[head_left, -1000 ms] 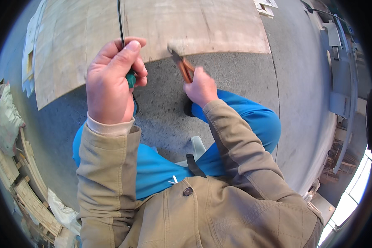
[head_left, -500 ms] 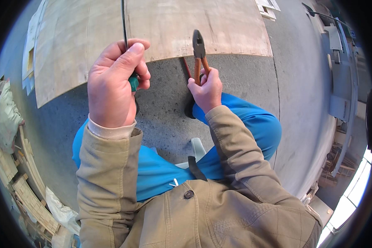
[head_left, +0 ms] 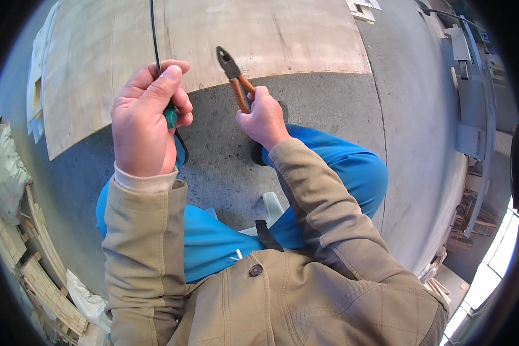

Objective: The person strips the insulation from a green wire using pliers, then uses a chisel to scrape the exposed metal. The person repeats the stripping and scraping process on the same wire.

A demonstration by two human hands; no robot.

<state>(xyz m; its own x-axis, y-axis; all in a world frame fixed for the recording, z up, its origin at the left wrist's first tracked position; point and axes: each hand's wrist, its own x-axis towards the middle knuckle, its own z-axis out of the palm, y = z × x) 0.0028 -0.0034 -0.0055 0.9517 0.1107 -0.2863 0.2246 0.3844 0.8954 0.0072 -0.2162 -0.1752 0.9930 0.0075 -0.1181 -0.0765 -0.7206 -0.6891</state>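
Observation:
My left hand [head_left: 147, 118] is closed, its thumb and fingertips pinching a thin black cable [head_left: 154, 34] that runs up to the top of the picture. A small green piece [head_left: 170, 115] pokes out below those fingers; whether it belongs to the cable I cannot tell. To its right, my right hand [head_left: 264, 118] is wrapped around the orange handles of a pair of combination pliers [head_left: 234, 76]. Their dark jaws point up and to the left over the board's near edge, apart from the cable.
A wide pale wooden board [head_left: 225, 34] lies in front of me above the grey concrete floor [head_left: 328, 104]. My blue-trousered knees are spread, with a pale plastic seat edge [head_left: 273, 206] between them. Stacked wood and a whitish sack [head_left: 10, 179] stand at the left.
The pliers have swung left toward the cable, tilting from nearly upright to leaning left. My left hand has shifted slightly left in view, still pinching the cable.

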